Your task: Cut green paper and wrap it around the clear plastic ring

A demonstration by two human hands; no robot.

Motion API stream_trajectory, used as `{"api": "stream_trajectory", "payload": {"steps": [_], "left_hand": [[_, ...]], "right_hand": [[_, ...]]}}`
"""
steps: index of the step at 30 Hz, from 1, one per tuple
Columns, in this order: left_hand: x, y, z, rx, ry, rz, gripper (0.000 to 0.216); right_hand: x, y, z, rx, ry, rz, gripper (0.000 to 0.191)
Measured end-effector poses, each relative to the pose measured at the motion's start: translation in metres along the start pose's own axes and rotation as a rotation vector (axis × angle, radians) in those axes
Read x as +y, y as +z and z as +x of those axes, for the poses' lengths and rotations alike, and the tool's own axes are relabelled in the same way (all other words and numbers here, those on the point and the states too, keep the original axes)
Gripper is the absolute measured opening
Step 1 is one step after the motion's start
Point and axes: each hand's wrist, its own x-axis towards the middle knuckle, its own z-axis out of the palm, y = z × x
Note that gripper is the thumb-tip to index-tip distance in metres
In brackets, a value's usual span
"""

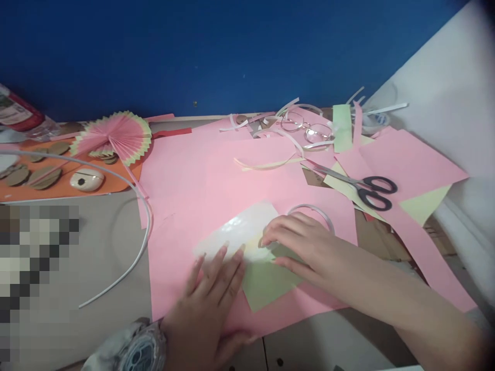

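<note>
My left hand (211, 304) lies flat with its fingers stretched out, fingertips on the lower edge of a glossy white sheet (243, 221). My right hand (297, 239) is closed, thumb and curled fingers drawn together over the edge where that sheet meets a light green paper (270, 286). What sits between its fingertips is too small to tell. A bit of pale yellow (253, 242) shows beside those fingertips. Behind the right hand curves a thin whitish arc (319, 212), its lower part hidden. Everything here rests on a large pink paper sheet (178, 206).
Black-handled scissors (361, 183) lie at right on paper scraps, near eyeglasses (307, 126) and curled strips. A pleated pink fan (112, 136), brown discs (45, 178) and a small white case (87, 180) are at left. A white cable (145, 226) loops beside the pink sheet.
</note>
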Motion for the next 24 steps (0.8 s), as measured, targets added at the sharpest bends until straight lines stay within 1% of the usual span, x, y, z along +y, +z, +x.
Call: {"api": "stream_trajectory", "payload": {"steps": [2,4,7,9,12,15,18,22,24], "left_hand": [[0.002,-0.002,0.0,-0.007,0.002,0.019,0.079],[0.005,-0.004,0.0,0.012,-0.011,0.046,0.08],[0.013,-0.008,0.004,0.064,-0.035,0.086,0.086],[0.019,-0.008,0.008,0.088,-0.055,0.104,0.088],[0.022,-0.005,0.013,0.114,-0.07,0.119,0.082],[0.016,0.003,0.016,0.113,0.014,0.094,0.079],[0.008,0.009,0.015,0.099,0.107,0.075,0.077],[0.005,0.012,0.012,0.083,0.102,0.098,0.06],[0.005,0.013,0.011,0.077,0.095,0.096,0.056]], "right_hand": [[0.004,0.006,-0.003,-0.014,-0.023,-0.101,0.009],[0.009,0.014,-0.004,0.029,-0.036,-0.18,0.003],[0.011,0.02,-0.003,0.115,-0.015,-0.232,0.015],[0.011,0.022,-0.002,0.141,0.007,-0.221,0.019],[0.01,0.023,-0.002,0.136,0.028,-0.193,0.019],[0.011,0.025,-0.002,0.109,0.051,-0.161,0.018],[0.011,0.026,-0.002,0.112,0.071,-0.115,0.018],[0.011,0.027,-0.001,0.136,0.084,-0.094,0.017],[0.011,0.028,0.001,0.148,0.092,-0.101,0.016]]}}
